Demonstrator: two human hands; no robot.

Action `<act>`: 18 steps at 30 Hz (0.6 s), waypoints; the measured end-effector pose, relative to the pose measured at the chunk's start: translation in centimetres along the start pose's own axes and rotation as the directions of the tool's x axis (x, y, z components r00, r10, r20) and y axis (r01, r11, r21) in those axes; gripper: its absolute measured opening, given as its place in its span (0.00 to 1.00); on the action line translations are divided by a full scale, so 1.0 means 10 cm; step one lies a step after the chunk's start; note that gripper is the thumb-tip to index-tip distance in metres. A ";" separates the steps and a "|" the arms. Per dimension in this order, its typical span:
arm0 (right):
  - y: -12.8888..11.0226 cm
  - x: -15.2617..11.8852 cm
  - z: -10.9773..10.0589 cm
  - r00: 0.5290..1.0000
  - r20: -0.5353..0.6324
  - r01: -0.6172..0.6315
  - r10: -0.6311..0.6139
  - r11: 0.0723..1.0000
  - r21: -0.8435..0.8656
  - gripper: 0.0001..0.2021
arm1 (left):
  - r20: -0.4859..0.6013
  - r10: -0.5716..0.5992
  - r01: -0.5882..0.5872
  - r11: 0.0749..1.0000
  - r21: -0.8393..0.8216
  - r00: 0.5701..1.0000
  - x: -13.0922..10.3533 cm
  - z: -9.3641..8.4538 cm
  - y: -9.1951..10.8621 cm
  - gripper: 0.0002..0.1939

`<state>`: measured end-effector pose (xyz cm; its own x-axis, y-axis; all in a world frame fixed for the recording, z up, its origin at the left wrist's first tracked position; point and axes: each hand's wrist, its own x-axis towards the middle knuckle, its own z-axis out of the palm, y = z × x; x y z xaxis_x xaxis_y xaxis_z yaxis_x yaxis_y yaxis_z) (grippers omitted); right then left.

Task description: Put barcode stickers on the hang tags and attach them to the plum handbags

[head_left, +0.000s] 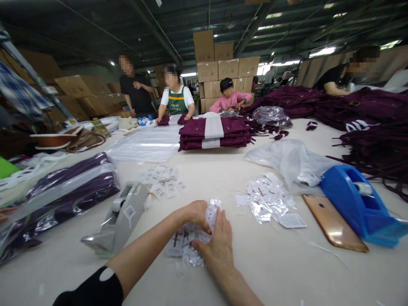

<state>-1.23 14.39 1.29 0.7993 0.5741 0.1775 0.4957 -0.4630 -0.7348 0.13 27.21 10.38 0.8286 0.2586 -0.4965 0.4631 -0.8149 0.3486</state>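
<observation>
My left hand (196,214) and my right hand (219,242) come together around a pile of small clear packets with white printed tags (191,242). The left fingers curl over the pile's upper side, and the right hand lies along its right side with its thumb spread over the packets. Another heap of tag packets (267,196) lies to the right, with a white card at its edge. Small white labels (162,178) are scattered beyond my left hand. A grey tape dispenser (123,221) stands to the left of the pile.
On the right are a gold phone (334,221), a blue tape dispenser (360,199) and a crumpled plastic bag (287,159). Folded maroon goods (215,131) are stacked ahead. Bagged goods (73,187) lie at left. Several people are around the white table (204,174).
</observation>
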 end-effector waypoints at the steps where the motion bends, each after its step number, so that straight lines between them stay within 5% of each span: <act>1: 0.00 0.00 0.00 1.000 -0.010 0.002 -0.002 1.000 0.007 0.49 | -0.007 -0.007 0.008 1.000 0.015 1.000 0.00 0.01 0.03 0.28; 6: -0.02 0.02 -0.02 1.000 -0.015 -0.021 0.021 1.000 0.021 0.49 | 0.003 -0.036 0.036 0.999 -0.006 0.999 0.01 0.02 0.06 0.23; 18: 0.02 0.00 0.02 0.995 -0.102 -0.005 0.018 0.992 0.124 0.48 | 0.075 0.007 0.020 0.933 -0.359 0.997 0.03 0.04 0.00 0.19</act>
<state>-1.23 14.41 1.02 0.8384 0.4940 0.2303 0.4459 -0.3787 -0.8110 0.29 27.07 9.89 0.8061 0.2132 -0.5521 0.5619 -0.5687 0.6008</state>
